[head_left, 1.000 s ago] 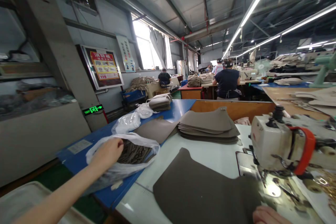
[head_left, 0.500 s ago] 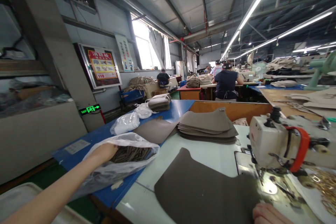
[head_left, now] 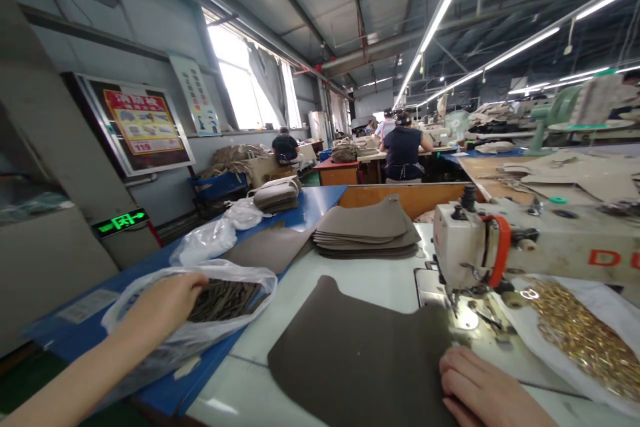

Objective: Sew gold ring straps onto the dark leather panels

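Note:
My left hand (head_left: 167, 303) is over the mouth of a clear plastic bag (head_left: 273, 287) of dark narrow strips (head_left: 223, 300). Its thumb and fingertips are pinched together above the strips; what lies between them is too small to make out. A large dark brown-grey cut panel (head_left: 357, 350) lies flat on the pale tabletop, its right corner close to the sewing machine (head_left: 457, 247). Curled fingers of my right hand (head_left: 483, 383) hold the panel's right edge, just in front of the machine's lit needle area.
A stack of similar panels (head_left: 365, 230) sits behind the flat one. White bags (head_left: 207, 240) and a folded bundle (head_left: 277, 193) lie on the blue table (head_left: 320, 203). Gold metal fittings (head_left: 580, 327) fill a white bag at right. A co-worker (head_left: 404, 150) sits further off.
The view has turned right, bringing more of the machine and gold fittings in. My left fingers have risen out of the strips and closed in a pinch. More of my right hand shows.

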Motion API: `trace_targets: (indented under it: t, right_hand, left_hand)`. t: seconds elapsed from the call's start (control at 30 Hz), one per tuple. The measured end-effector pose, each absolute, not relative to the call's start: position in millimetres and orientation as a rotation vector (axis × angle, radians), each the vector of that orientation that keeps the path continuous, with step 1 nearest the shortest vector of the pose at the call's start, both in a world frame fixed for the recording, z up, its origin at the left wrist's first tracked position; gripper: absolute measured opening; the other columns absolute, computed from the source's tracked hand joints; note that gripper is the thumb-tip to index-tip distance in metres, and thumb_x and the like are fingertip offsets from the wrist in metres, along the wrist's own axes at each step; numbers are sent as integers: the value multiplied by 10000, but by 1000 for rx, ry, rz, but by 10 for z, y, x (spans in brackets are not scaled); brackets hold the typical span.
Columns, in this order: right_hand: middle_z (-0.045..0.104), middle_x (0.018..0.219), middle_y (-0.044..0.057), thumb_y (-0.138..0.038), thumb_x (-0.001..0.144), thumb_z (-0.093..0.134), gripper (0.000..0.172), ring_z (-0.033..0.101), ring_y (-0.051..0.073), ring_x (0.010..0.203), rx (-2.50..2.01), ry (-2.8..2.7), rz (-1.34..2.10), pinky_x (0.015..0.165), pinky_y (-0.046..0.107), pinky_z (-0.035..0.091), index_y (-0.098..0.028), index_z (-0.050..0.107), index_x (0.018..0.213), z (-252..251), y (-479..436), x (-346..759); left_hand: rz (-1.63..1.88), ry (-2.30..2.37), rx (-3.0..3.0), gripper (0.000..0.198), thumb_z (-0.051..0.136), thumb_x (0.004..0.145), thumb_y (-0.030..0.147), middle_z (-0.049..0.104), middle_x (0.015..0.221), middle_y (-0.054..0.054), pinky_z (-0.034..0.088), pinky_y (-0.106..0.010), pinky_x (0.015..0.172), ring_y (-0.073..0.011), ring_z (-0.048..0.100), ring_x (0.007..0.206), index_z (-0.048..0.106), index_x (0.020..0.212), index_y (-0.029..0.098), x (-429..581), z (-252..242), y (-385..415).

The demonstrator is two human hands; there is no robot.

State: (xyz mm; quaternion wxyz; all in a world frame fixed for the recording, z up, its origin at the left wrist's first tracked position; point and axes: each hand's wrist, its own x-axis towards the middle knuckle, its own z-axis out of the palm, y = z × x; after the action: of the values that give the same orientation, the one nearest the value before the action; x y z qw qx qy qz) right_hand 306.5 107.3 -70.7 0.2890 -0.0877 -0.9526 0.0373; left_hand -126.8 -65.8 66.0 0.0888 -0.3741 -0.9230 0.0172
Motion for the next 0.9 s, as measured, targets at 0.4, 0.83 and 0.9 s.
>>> trace_targets:
  t: [0.4,0.83,0.9]
  right_hand:
    - [636,1075,61,-215,846,547,115,543,187,1055,-436,-2867,213,949,270,416,-156,605,925,-536,1050,3190]
    - [685,1005,118,-138,878,493,191,618,228,941,-1522,-2529,34,833,296,438,-130,667,956,-287,2276,3802]
    - [703,907,123,-141,858,537,147,640,224,844,-1584,-2573,57,771,301,458,-118,682,844,-328,2426,3683]
  left_hand:
    - [-1321,-2895,-2424,204,479,602,353,568,574,32,435,-237,508,-133,541,505,566,708,202,762,-237,720]
    - [-1751,-2655,-2496,347,524,636,494,604,609,16,421,-259,490,-136,515,481,566,804,193,1115,-662,1261]
    - [-1707,-2691,-2484,370,543,621,503,598,564,19,433,-264,513,-148,525,498,592,809,188,1099,-635,1262]
